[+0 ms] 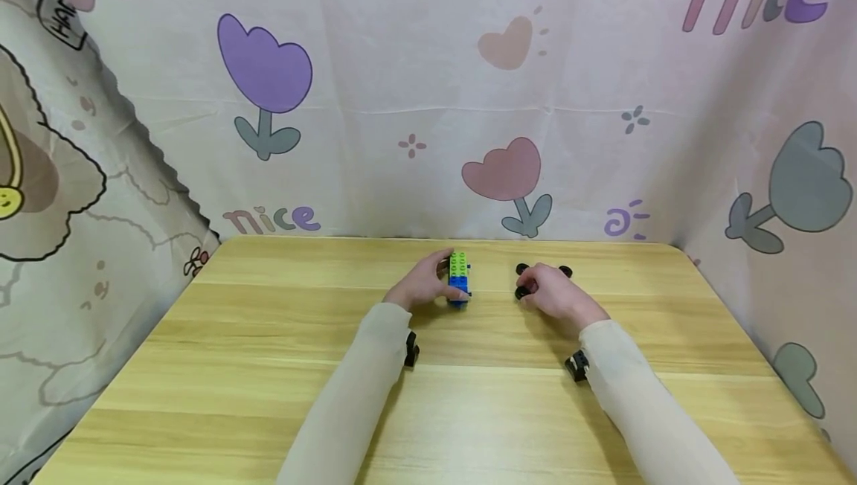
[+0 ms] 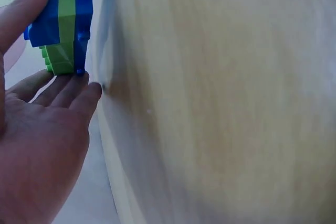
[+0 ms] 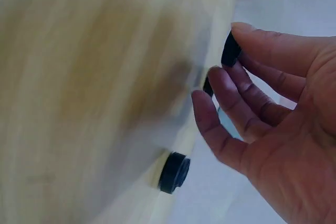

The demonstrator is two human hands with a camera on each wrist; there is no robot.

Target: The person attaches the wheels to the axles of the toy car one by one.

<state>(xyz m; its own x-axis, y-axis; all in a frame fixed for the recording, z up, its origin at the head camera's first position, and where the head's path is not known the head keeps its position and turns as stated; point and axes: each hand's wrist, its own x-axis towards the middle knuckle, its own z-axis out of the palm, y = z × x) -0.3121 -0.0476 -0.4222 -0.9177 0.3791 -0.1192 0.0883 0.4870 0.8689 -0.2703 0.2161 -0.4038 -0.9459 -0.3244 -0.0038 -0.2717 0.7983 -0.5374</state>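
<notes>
In the head view my left hand (image 1: 423, 283) holds a small toy car body of green and blue building blocks (image 1: 458, 268) near the table's back. Thumb and fingers grip its two ends, and the left wrist view shows the stacked green and blue layers (image 2: 66, 11) close up. To the right, my right hand (image 1: 554, 291) pinches a black toy wheel (image 1: 521, 293) between thumb and fingers. The right wrist view shows this wheel (image 3: 231, 50) edge-on at the thumb tip. One more black wheel (image 3: 174, 172) stands on the table beside the hand; another (image 3: 208, 86) is partly hidden behind the fingers.
Two loose black wheels, one at the back (image 1: 521, 268) and one to the right (image 1: 565, 271), lie around the right hand. The light wooden table (image 1: 268, 366) ends at a printed cloth backdrop (image 1: 375, 187). Black wrist cameras sit on both sleeves.
</notes>
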